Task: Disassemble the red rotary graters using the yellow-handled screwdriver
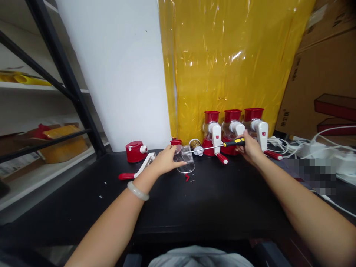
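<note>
My left hand (167,160) rests on a clear plastic housing (185,160) lying on the black table (211,200), fingers curled over its left side. My right hand (250,148) grips a screwdriver (219,145) with a yellow-and-black handle; its shaft points left toward the housing and a metal drum (196,146) standing just behind it. A pale bangle (138,191) circles my left wrist.
Three assembled red-and-white crank grinders (233,131) stand in a row against the yellow plastic sheet (230,63). A red base (135,151), a white crank with red handle (136,172) and small loose parts (188,178) lie left of centre. White cables (306,146) lie right; shelving (41,122) stands at left.
</note>
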Available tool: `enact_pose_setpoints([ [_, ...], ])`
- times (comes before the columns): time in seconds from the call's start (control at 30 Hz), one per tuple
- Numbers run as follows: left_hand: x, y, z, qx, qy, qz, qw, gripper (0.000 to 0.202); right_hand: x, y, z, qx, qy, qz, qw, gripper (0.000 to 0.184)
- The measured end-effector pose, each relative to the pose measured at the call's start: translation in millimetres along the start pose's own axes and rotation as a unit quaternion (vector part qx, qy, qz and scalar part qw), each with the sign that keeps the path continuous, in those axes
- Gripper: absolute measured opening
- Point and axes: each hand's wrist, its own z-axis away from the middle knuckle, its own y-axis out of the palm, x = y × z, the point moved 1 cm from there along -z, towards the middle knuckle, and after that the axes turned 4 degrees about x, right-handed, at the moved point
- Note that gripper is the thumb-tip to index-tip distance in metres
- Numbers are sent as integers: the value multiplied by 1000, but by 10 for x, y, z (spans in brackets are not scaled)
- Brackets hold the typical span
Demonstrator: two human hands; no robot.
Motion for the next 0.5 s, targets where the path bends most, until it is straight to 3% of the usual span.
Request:
enact_pose_setpoints([
  [0.07, 3, 3, -1, -4, 3, 1, 1000, 57, -19, 4, -11, 0, -6, 1, 1000, 38],
  [0.2, 25, 22, 0, -13, 11, 19, 1000, 59, -16, 14, 0, -21, 6, -98, 995, 25],
  [0.33, 62, 47, -5, -24, 18, 35, 999, 60, -3, -2, 20, 22, 14, -136, 990, 20],
  [0.5, 91, 64, -17, -23, 11, 33, 999, 59, -62, -60, -46, 1, -9, -79, 997, 32],
])
